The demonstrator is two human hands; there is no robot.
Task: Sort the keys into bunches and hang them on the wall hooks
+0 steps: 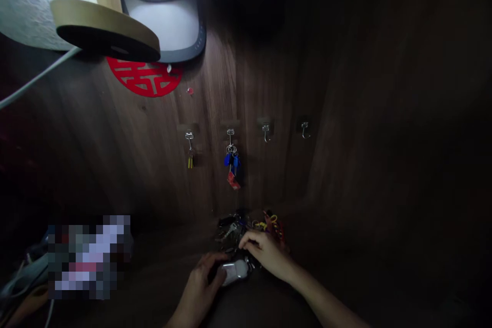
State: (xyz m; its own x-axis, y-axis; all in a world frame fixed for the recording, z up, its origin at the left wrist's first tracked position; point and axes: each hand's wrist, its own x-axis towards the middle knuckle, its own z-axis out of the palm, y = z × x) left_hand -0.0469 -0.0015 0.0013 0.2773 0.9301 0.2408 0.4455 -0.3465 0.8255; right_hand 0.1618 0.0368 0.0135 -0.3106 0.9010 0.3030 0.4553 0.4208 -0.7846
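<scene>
At the bottom middle, my left hand (pixel 202 279) has its thumb and fingers closed on the near end of a pale, rounded key fob (pixel 235 271) with shiny metal rings at its far end. My right hand (pixel 269 253) reaches in from the right, fingers curled and fingertips together just above the fob. Whatever is in those fingertips is too dark to make out. Just beyond both hands lies a dark heap of keys (pixel 232 229). Yellow and red cords (pixel 272 219) stick out behind my right hand.
Metal hooks line the wooden panel. A yellow-tagged key (pixel 190 159) and a bunch of keys with blue tags (pixel 232 160) hang there; two hooks (pixel 266 133) (pixel 305 130) are bare. A lamp (pixel 107 31), red paper cutout (pixel 149 81) and cap (pixel 165 25) are at upper left.
</scene>
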